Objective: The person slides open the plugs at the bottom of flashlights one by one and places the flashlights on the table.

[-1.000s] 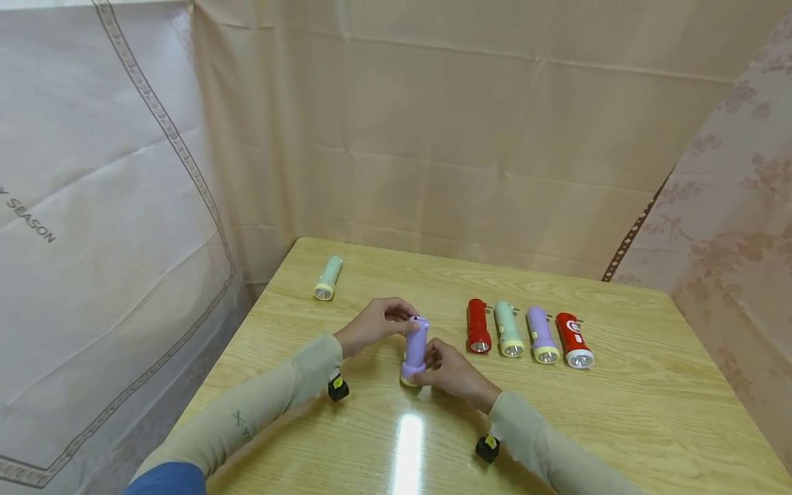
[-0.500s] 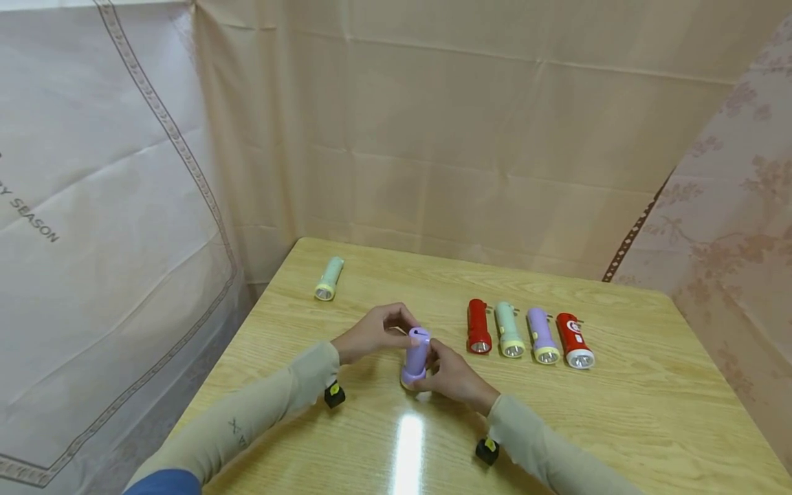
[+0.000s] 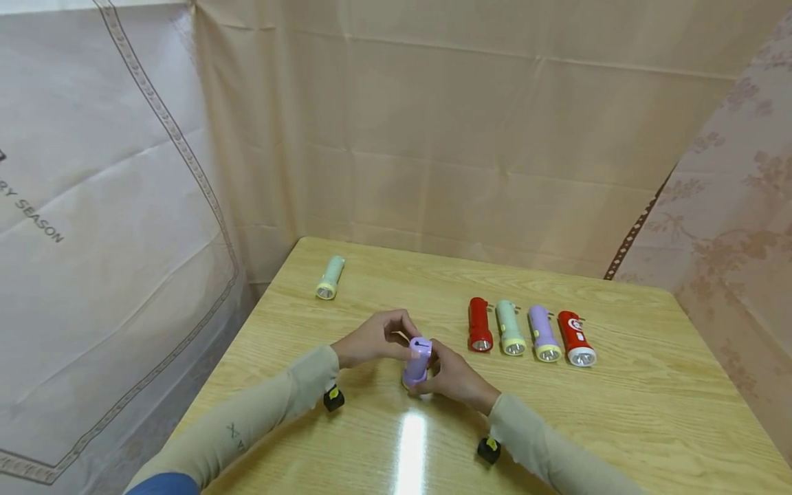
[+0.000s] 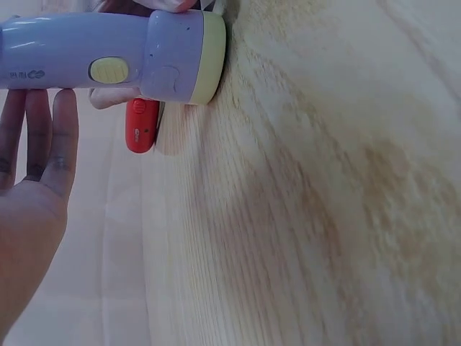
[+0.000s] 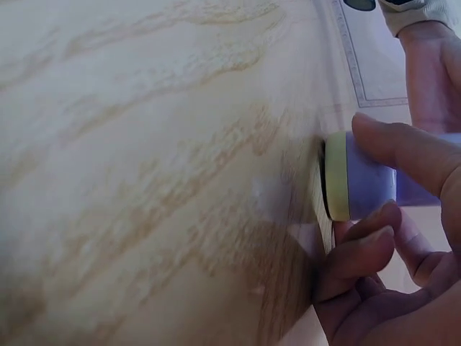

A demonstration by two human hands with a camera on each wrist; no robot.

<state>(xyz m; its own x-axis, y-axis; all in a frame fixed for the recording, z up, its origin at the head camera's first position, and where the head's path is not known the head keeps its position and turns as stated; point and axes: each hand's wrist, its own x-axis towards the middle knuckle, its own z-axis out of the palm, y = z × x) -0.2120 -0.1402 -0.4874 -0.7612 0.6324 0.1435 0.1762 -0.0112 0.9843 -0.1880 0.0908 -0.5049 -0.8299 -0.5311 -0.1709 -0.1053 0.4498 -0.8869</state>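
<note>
A purple flashlight [image 3: 416, 364] with a pale yellow lens ring stands lens-down at the middle of the table, its slotted tail end tilted toward me. My left hand [image 3: 377, 338] holds it near the tail, thumb on one side and fingers on the other. Lower down, my right hand [image 3: 456, 373] pinches the wide head between thumb and fingers. A yellow switch [image 4: 109, 70] shows on the barrel in the left wrist view. The yellow ring [image 5: 336, 176] is right at the tabletop in the right wrist view, with a dark gap along part of its edge.
Right of my hands lie a red flashlight [image 3: 479, 324], a mint one [image 3: 510, 328], a purple one [image 3: 543, 334] and a red-and-white one [image 3: 576, 339] in a row. Another mint flashlight [image 3: 331, 278] lies at the back left. Cloth [image 3: 433, 137] hangs behind the wooden table [image 3: 650, 385].
The purple flashlight's tail has tipped down toward me, and more of its slotted end shows. My left hand has moved down with it; my right hand stays at the head.
</note>
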